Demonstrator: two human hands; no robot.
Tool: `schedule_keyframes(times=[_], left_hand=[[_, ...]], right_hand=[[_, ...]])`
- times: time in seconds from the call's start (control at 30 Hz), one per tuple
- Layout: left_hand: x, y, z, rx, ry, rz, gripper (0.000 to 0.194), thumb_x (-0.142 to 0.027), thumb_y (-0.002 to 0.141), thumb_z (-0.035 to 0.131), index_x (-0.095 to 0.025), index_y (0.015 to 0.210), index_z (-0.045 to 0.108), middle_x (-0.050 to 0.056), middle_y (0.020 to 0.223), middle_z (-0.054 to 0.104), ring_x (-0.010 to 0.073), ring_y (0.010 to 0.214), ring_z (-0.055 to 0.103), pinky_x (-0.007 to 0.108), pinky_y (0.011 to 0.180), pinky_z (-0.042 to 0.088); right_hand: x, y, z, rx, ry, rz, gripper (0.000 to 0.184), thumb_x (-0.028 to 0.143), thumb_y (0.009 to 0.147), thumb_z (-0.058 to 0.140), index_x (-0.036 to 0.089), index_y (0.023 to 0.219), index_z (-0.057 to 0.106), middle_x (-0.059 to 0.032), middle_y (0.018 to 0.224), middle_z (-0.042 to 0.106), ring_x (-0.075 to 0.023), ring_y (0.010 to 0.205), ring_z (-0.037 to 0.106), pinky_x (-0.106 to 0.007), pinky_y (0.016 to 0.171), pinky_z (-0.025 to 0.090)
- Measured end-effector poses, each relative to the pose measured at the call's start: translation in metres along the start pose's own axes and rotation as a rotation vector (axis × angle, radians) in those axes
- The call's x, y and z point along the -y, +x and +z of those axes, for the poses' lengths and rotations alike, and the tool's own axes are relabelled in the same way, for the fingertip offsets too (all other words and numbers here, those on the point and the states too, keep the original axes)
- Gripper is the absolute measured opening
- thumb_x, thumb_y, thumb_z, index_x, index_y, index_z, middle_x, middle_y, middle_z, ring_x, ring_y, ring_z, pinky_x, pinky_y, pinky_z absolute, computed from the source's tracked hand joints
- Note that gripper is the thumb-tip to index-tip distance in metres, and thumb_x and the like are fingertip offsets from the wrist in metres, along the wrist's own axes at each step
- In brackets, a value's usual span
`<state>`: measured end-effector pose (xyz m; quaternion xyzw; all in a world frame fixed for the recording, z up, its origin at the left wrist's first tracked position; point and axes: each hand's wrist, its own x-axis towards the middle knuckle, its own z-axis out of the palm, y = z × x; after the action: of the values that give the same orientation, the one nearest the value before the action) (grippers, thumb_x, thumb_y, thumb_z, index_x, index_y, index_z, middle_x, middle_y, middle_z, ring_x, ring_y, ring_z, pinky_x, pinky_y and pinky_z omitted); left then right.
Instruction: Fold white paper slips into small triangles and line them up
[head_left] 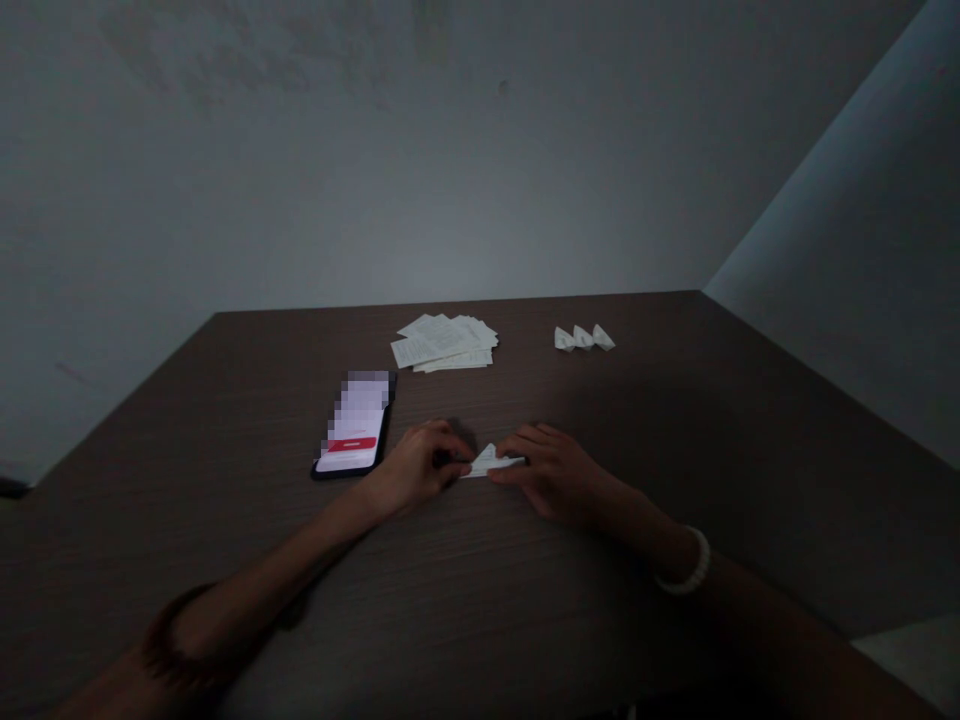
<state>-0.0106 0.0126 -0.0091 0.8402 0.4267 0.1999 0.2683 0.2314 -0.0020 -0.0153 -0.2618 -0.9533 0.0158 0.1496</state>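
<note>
A small folded piece of white paper [487, 462] lies on the table between my two hands, with a pointed, triangular part at its top. At its left corner, the thumb and forefinger of my left hand [420, 462] pinch the paper. My right hand [551, 468] grips the opposite side, its thumb along the near edge and its fingers over the far part, so the right end is partly hidden. Beyond my right hand stand three small folded paper pieces [583, 339] in a row.
A pile of printed paper slips [446, 343] lies toward the back of the brown table [247, 400]. Left of my left hand is a phone [355, 425] with its screen lit. A pale wall [450, 180] rises behind the table, and another slants up on the right.
</note>
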Motion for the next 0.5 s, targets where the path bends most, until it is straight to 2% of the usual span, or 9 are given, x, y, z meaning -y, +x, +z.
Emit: schedule_keyframes(times=[0.17, 0.3, 0.5], left_hand=[[0.003, -0.001, 0.003, -0.019, -0.005, 0.002, 0.007, -0.019, 0.077, 0.067, -0.018, 0.079, 0.073, 0.003, 0.081, 0.060, 0.0162, 0.076, 0.056, 0.028, 0.067, 0.044], [0.005, -0.001, 0.004, -0.015, -0.016, 0.022, 0.008, -0.014, 0.076, 0.064, -0.017, 0.072, 0.070, 0.003, 0.078, 0.060, 0.0163, 0.077, 0.056, 0.028, 0.068, 0.043], [0.004, -0.001, 0.003, -0.015, -0.002, 0.067, 0.007, -0.017, 0.079, 0.062, -0.017, 0.075, 0.069, 0.003, 0.078, 0.060, 0.0168, 0.077, 0.056, 0.030, 0.069, 0.043]], right_hand=[[-0.003, -0.008, 0.002, -0.055, 0.038, 0.006, 0.026, 0.012, 0.080, 0.058, 0.025, 0.102, 0.067, -0.0044, 0.113, 0.063, -0.0217, 0.100, 0.054, -0.036, 0.084, 0.041], [-0.008, -0.021, 0.000, -0.092, 0.050, 0.073, 0.020, 0.012, 0.080, 0.057, 0.022, 0.094, 0.068, -0.0061, 0.110, 0.063, -0.0226, 0.100, 0.053, -0.037, 0.084, 0.042], [-0.012, -0.022, -0.009, -0.103, 0.079, 0.103, 0.013, 0.010, 0.075, 0.057, 0.019, 0.076, 0.066, -0.0047, 0.093, 0.064, -0.0210, 0.089, 0.053, -0.036, 0.080, 0.043]])
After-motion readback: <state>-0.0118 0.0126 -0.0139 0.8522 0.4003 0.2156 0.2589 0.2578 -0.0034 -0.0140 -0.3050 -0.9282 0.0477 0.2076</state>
